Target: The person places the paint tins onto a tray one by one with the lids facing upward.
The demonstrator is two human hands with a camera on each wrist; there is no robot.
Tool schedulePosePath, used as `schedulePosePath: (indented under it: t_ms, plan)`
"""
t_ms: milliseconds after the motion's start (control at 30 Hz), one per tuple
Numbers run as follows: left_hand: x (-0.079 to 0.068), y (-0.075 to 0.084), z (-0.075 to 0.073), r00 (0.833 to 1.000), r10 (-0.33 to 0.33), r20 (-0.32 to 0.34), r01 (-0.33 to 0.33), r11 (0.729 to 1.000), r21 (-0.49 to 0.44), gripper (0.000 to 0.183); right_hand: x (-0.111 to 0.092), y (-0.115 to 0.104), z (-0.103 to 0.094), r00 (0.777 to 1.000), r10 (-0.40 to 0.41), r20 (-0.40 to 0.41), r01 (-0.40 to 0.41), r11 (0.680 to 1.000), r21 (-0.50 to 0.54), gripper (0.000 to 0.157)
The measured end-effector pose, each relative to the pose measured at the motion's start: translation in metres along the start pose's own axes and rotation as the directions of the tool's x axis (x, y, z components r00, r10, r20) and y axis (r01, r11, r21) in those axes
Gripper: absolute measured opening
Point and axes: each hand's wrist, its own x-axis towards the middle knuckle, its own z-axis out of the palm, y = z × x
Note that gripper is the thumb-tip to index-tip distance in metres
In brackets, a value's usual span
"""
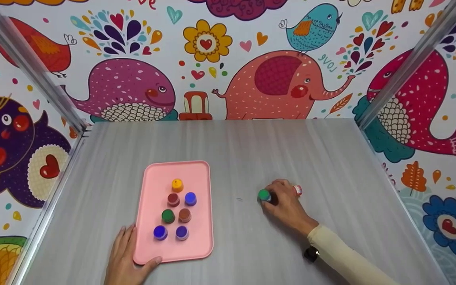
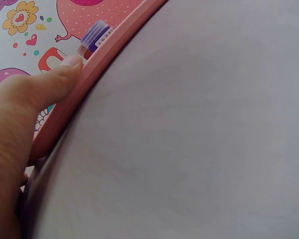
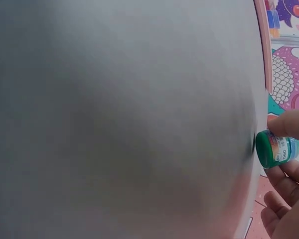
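Observation:
On the table my right hand (image 1: 287,206) pinches a small green paint jar (image 1: 264,195) between thumb and fingers. The jar's printed label and green bottom show in the right wrist view, close to the tabletop. Just beyond that hand is a red-and-white jar (image 1: 298,190), partly hidden by the fingers. My left hand (image 1: 127,257) holds the near left corner of a pink tray (image 1: 200,249), its thumb (image 2: 65,74) on the rim. Several paint jars stand on the tray, among them a yellow jar (image 1: 177,185), a dark green jar (image 1: 168,215) and a brown jar (image 1: 185,215).
The grey table (image 1: 236,150) is bounded by printed walls (image 1: 247,39) at the back and sides. Metal posts (image 1: 34,67) rise at the back corners. A dark wrist device (image 1: 311,253) is on the right arm.

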Motion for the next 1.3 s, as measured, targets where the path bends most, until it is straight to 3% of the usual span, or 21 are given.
schedulePosePath:
  t_ms: [133, 500, 900, 1133, 1300]
  plan:
    - [-0.001, 0.001, -0.001, 0.999, -0.026, 0.028, 0.026, 1.0, -0.002, 0.138, 0.004, -0.005, 0.005, 0.999, 0.026, 0.027, -0.027, 0.999, 0.043, 0.03]
    - [-0.001, 0.003, 0.0, 1.0, -0.001, 0.003, 0.001, 1.0, 0.003, 0.137, 0.017, -0.016, 0.018, 0.995, 0.037, 0.091, -0.044, 0.996, 0.078, 0.032]
    - [0.0, -0.004, 0.006, 0.99, 0.093, -0.105, -0.093, 0.996, -0.001, 0.128, 0.034, -0.023, 0.035, 0.99, -0.033, 0.139, 0.021, 0.996, 0.09, 0.028]
    - [-0.001, -0.002, 0.002, 0.998, 0.038, -0.047, -0.038, 0.999, 0.011, 0.134, 0.048, -0.032, 0.046, 0.984, -0.118, 0.135, 0.106, 0.99, 0.093, 0.028]
    - [-0.002, 0.0, 0.001, 1.0, -0.016, 0.005, 0.016, 1.0, 0.018, 0.137, 0.059, -0.039, 0.054, 0.979, -0.134, 0.157, 0.116, 0.986, 0.117, 0.029]
